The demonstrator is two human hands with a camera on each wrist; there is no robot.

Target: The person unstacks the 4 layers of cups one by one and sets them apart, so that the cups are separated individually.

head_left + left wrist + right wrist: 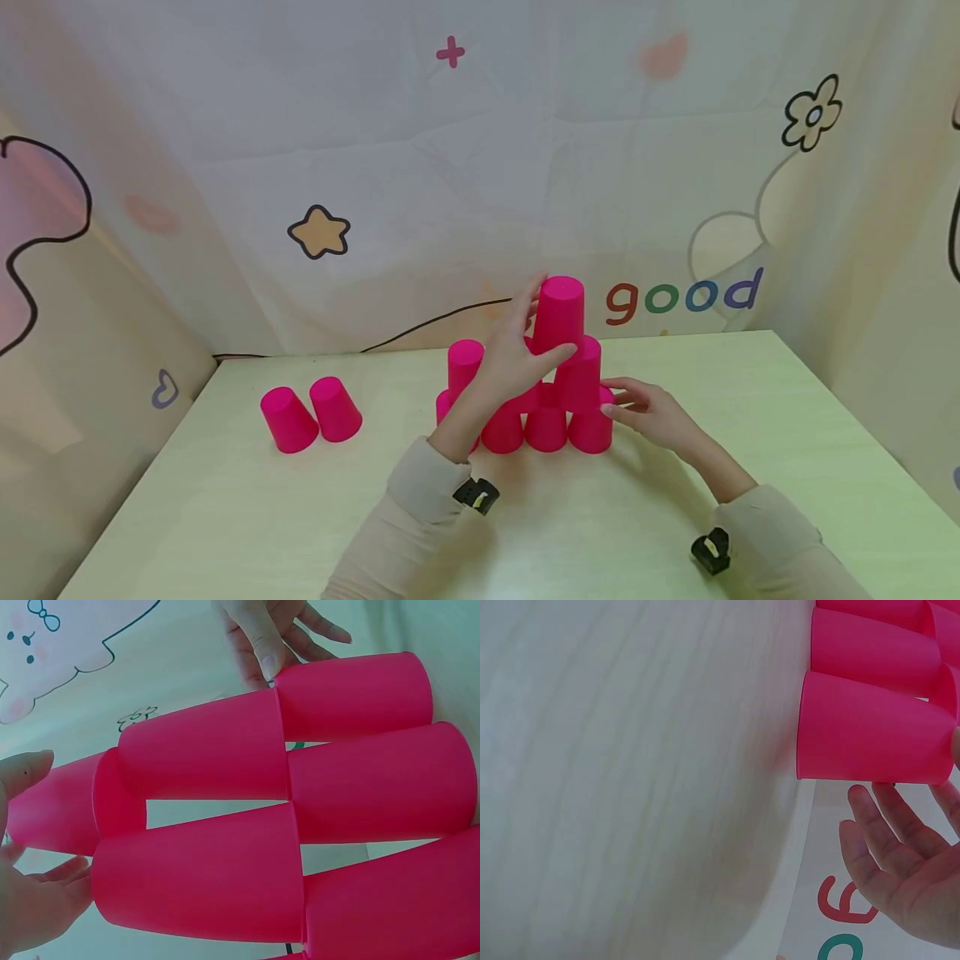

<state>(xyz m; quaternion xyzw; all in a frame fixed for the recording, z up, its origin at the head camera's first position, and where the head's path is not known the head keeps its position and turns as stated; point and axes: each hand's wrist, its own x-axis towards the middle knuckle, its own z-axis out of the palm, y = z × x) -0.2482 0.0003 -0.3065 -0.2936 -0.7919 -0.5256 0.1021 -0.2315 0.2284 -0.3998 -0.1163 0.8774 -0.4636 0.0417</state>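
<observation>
The left grip point(516, 360) held an upturned cup point(562, 312) at the top of the pyramid point(546, 429); the right grip point(654, 412), loosely spread, was at the lowest right cup point(591, 431). Two cups point(288, 421) stood apart on the bench point(187, 525).

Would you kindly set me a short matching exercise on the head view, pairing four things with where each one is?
Column one:
1. Left hand
2. Right hand
3. Leftmost cup
4. Yellow star

Column two:
A. Beside the right-end cup of the bottom row
B. Printed on the backdrop cloth
C. Around the topmost cup
D. On the table, to the left of the cup pyramid

Right pairs: 1-C, 2-A, 3-D, 4-B.
</observation>
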